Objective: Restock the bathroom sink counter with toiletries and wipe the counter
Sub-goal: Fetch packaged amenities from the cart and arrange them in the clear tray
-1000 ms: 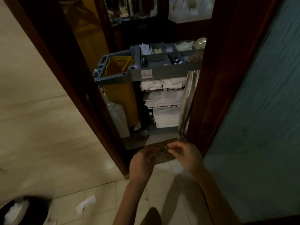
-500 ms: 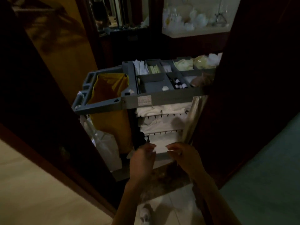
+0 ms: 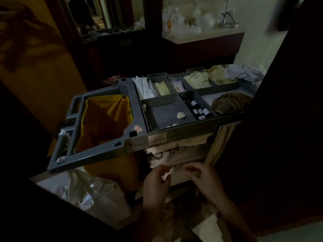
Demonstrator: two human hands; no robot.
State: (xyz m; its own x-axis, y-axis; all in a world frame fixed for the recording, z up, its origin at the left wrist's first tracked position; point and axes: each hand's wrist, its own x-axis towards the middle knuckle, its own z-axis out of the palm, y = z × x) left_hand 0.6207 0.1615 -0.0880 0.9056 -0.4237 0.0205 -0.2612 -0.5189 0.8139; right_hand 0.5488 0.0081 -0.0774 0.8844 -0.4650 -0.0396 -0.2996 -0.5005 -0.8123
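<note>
We look down on a grey housekeeping cart (image 3: 192, 131) standing in a dark doorway. A yellow bag (image 3: 104, 119) hangs open in the frame at its left end. Behind the cart, against the far wall, a pale-topped desk (image 3: 202, 37) carries glassware too blurred for us to name. A white plastic bag (image 3: 97, 198) sits low at the cart's left side, below the yellow bag. Folded white linens (image 3: 185, 154) lie on the wire shelves under the top tray.

Our hands are low in front of those shelves, near each other but apart. The left hand (image 3: 155, 182) has its fingers curled and pinches a small white piece (image 3: 166, 176); in this dim light we cannot tell whether it is a loose scrap or a corner of linen. The right hand (image 3: 206, 180) has its fingers curled with thumb and forefinger close together, and we cannot tell whether they hold anything.

The toiletries are all in the cart's divided top tray. A crumpled brown cloth (image 3: 229, 102) lies at the tray's right end. Pale yellow sachets (image 3: 197, 81) fill a rear compartment, and white packets (image 3: 145, 88) stand in the rear left one. Small dark bottles (image 3: 199, 110) with white labels lie in a narrow slot beside the brown cloth. A small pale oval bar (image 3: 180, 115) lies in the wide front compartment just left of the bottles.
</note>
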